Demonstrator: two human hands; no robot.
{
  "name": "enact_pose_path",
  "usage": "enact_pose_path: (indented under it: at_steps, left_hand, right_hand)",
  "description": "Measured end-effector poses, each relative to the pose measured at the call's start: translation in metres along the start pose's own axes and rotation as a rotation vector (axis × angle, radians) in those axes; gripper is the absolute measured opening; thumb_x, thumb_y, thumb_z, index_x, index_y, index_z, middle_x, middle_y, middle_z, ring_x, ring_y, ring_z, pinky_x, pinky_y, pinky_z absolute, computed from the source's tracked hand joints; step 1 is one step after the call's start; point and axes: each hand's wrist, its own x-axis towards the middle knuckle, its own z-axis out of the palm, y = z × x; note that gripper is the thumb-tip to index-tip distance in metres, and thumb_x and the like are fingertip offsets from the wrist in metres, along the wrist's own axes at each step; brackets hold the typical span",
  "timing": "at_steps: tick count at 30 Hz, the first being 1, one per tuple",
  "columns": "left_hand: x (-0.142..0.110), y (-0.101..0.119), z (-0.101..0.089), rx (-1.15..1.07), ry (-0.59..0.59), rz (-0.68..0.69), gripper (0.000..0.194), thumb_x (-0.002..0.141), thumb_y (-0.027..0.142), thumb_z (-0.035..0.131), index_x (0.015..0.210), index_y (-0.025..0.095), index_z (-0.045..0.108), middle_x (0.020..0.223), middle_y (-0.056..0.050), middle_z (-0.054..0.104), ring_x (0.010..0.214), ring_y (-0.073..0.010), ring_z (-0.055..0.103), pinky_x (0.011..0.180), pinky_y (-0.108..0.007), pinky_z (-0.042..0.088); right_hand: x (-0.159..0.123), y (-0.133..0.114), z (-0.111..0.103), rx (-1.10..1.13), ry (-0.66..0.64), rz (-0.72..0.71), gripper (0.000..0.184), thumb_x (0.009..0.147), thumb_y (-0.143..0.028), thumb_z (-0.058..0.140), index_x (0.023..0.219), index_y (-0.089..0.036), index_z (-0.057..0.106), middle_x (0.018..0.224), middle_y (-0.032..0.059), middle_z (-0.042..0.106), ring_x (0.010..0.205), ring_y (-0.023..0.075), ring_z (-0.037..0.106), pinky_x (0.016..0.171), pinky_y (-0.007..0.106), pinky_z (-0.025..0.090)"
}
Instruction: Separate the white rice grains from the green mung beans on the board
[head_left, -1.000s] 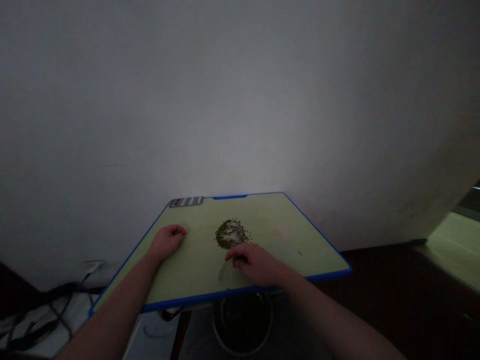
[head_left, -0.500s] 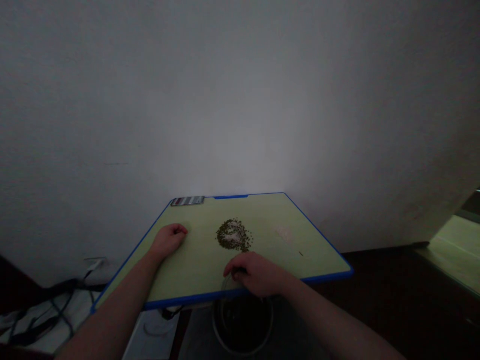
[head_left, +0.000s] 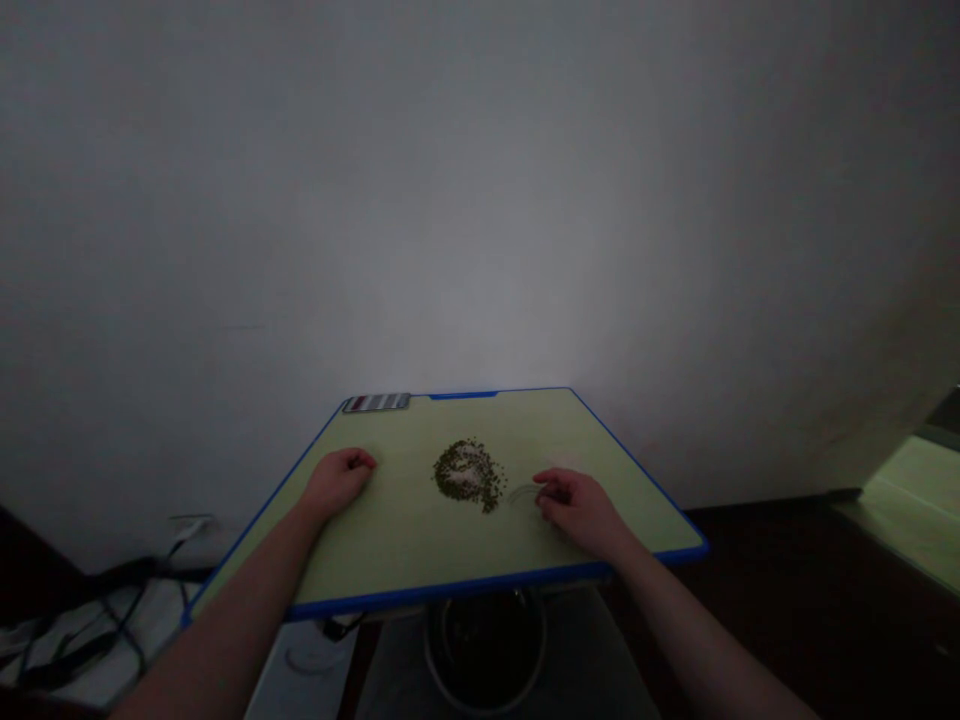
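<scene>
Hands (head_left: 581, 508) beside bean pile (head_left: 468, 474) — tabletop (head_left: 405, 540)

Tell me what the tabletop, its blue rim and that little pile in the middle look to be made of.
The tabletop looks like smooth, matte yellow-green laminate, flat and even. Its blue rim seems to be plastic edging, a thin uniform band. The pile looks like small dry green grains, perhaps beans, with paler bits; the light is too dim to be sure.
</scene>
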Motion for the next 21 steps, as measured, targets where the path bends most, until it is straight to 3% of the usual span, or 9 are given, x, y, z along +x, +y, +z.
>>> enact_pose_path:
  at_steps: [11,21]
  left_hand:
    - [0.002,-0.003,0.002,0.0,0.011,0.026,0.022,0.06,0.026,0.046,0.072,0.017,0.063,0.06,0.0,0.061,0.058,-0.0165,0.056,0.056,-0.026,0.04]
    - [0.001,-0.004,0.002,-0.012,0.007,0.01,0.021,0.06,0.026,0.047,0.071,0.017,0.062,0.059,0.0,0.06,0.059,-0.0169,0.056,0.056,-0.025,0.04]
  right_hand:
    - [0.001,-0.01,0.008,-0.182,0.107,-0.005,0.027,0.072,-0.02,0.055,0.096,-0.016,0.067,0.075,0.0042,0.067,0.069,0.0162,0.06,0.068,0.027,0.043]
    - [0.01,-0.023,0.026,-0.155,0.071,-0.073,0.028,0.073,-0.019,0.053,0.097,-0.017,0.067,0.077,0.0031,0.068,0.071,0.0153,0.061,0.068,0.025,0.044]
